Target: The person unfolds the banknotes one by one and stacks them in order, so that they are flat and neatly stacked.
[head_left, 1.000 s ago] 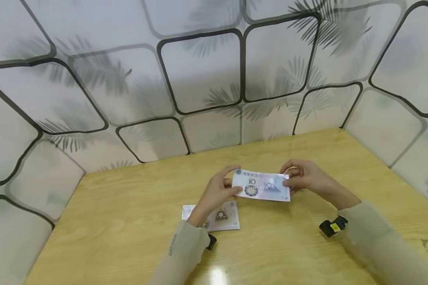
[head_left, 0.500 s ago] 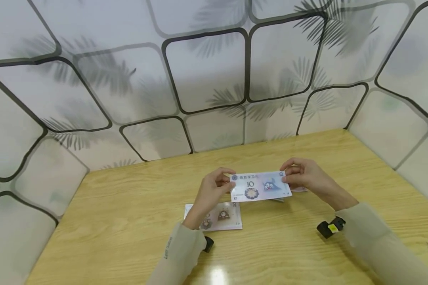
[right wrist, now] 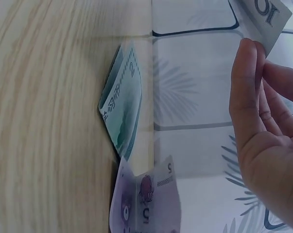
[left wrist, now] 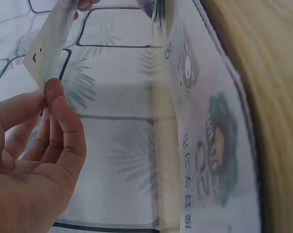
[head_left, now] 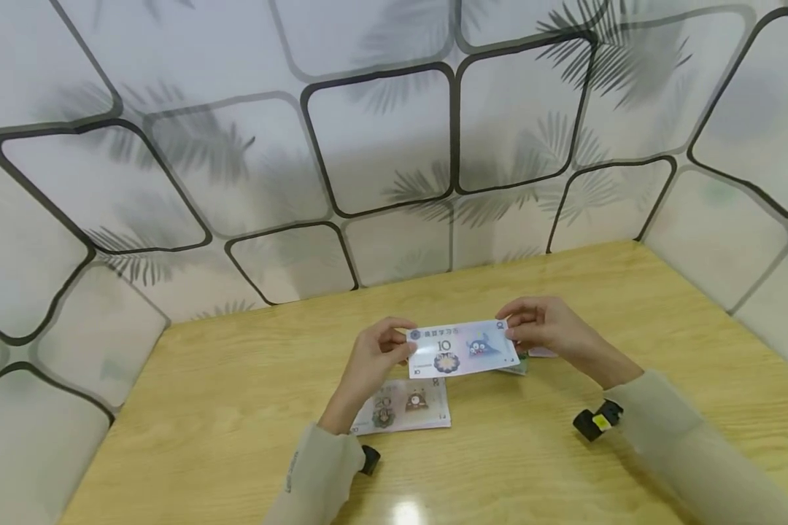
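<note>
A play banknote marked 10, white and pale blue with a blue cartoon figure, is held up off the table, nearly flat. My left hand pinches its left edge between thumb and fingers. On its right edge, the thumb and fingers of my right hand pinch the upper corner. Below and left lies a stack of play notes with a brown-figured 20 on top, partly behind the left wrist. Behind the held note are a folded green note and a folded purple 5 note, mostly hidden in the head view.
The light wood table meets patterned cloth walls at the back and both sides. A black strap-on camera sits under the right wrist, another under the left.
Both hands have shifted left with the 10 note, whose face now shows more squarely. The green and purple notes, hidden behind it a second ago, now partly show at the right.
</note>
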The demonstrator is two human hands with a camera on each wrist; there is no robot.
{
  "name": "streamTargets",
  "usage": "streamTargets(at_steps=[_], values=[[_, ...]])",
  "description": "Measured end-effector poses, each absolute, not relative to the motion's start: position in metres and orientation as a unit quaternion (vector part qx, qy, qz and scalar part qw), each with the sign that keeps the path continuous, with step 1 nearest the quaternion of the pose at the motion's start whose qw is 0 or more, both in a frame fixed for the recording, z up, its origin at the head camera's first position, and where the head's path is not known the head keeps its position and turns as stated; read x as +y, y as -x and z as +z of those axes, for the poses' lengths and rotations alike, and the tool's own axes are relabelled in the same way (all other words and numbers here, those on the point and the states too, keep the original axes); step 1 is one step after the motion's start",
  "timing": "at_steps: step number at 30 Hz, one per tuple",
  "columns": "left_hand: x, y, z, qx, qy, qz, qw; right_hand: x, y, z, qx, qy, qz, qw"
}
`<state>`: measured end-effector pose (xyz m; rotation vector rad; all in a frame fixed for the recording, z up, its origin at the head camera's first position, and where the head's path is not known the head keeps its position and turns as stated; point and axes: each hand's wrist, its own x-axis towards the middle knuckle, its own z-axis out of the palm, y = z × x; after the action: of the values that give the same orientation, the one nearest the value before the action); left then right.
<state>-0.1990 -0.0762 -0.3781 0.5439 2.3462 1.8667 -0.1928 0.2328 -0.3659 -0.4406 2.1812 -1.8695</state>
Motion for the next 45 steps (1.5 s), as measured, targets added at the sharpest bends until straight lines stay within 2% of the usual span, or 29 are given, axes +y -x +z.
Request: streamTargets(at_steps=[11, 26, 45], values=[[-0.092, 0.195, -0.378, 0.773, -0.176, 0.609, 0.039, 0.218, 0.193, -0.367, 0.749, 0.164, -0.632, 0.113], [-0.116, 0.188, -0.379, 0.793, -0.143, 0.591, 0.021, 0.194, 0.197, -0.371, 0.744, 0.175, -0.630, 0.138], [-0.145, 0.185, -0.383, 0.799, -0.145, 0.582, 0.033, 0.169, 0.204, -0.372, 0.746, 0.193, -0.616, 0.162]])
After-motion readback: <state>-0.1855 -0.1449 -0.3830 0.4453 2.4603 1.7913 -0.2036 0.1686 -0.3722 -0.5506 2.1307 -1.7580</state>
